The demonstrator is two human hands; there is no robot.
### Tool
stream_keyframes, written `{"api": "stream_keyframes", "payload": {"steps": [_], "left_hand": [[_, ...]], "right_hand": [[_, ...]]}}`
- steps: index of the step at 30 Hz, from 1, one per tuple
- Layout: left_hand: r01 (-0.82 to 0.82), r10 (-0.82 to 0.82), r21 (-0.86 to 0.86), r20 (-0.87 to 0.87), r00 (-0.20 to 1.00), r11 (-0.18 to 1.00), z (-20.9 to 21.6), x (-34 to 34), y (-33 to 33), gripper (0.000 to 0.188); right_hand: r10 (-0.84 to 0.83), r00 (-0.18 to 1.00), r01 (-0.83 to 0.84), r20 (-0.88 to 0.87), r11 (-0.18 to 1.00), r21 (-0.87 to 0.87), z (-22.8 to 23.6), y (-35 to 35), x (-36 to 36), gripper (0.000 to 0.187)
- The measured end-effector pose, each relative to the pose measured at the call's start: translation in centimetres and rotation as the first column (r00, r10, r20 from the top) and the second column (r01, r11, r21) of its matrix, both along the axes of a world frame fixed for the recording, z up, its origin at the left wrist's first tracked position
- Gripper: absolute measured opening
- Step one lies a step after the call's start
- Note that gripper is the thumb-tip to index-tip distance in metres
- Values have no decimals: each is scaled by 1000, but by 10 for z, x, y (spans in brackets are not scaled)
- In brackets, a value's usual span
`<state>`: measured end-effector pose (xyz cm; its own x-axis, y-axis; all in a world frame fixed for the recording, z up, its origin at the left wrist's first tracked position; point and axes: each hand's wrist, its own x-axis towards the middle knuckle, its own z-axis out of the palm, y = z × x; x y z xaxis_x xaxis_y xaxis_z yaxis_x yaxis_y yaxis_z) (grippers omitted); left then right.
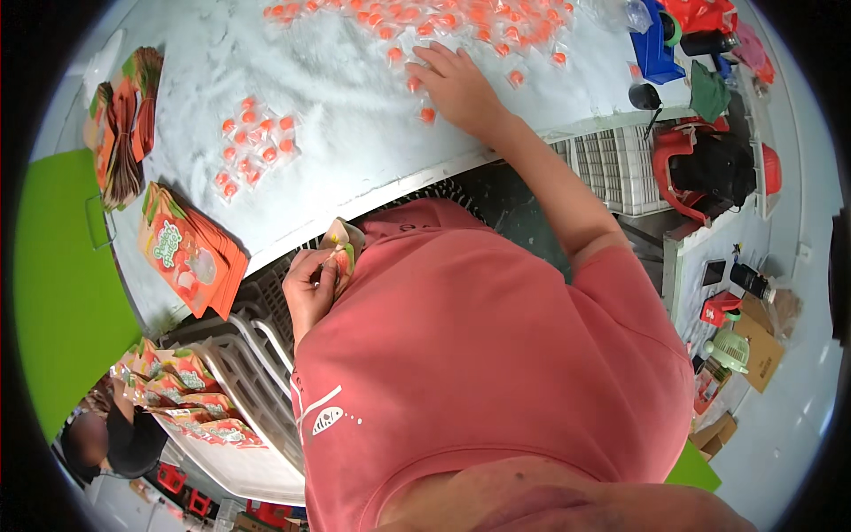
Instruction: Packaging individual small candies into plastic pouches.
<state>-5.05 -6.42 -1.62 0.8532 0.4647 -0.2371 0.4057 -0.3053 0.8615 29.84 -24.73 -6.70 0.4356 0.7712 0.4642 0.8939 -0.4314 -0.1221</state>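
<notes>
My left hand is closed on a small printed pouch at the table's front edge, close to my shirt. The pouch's upper end looks spread apart; its inside is hidden. Over the white table, my right hand reaches out with its fingers extended and apart. Small orange candies in clear wrappers lie by its fingertips. Beyond it spreads a wide scatter of the same wrapped candies. A separate group of wrapped candies sits on the left.
A fanned stack of orange pouches lies at the table's front left, with bundled pouches behind. Below, a white crate carries filled-looking pouches. A blue tape dispenser stands far right. Another person is at lower left.
</notes>
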Motion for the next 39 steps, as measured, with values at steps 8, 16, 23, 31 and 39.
{"api": "stream_keyframes", "payload": {"steps": [8,16,23,31,39], "left_hand": [[-109,114,-109,41,993,988,1,-10,0,9],[-61,65,-129,32,997,990,-4,-4,3,14],[11,-5,-103,61,998,995,-1,-2,2,13],[-19,25,-145,42,999,989,1,-2,0,12],[-8,9,-174,8,1000,985,7,2,0,10]], "right_hand": [[-36,928,208,-370,875,437,-2,-31,-4,27],[-118,986,147,-119,948,281,-13,-45,-6,29],[21,998,-9,-63,983,182,7,-38,-16,38],[129,975,-91,-182,974,205,3,-40,-39,37],[184,953,-126,-242,963,236,5,-18,-27,43]]}}
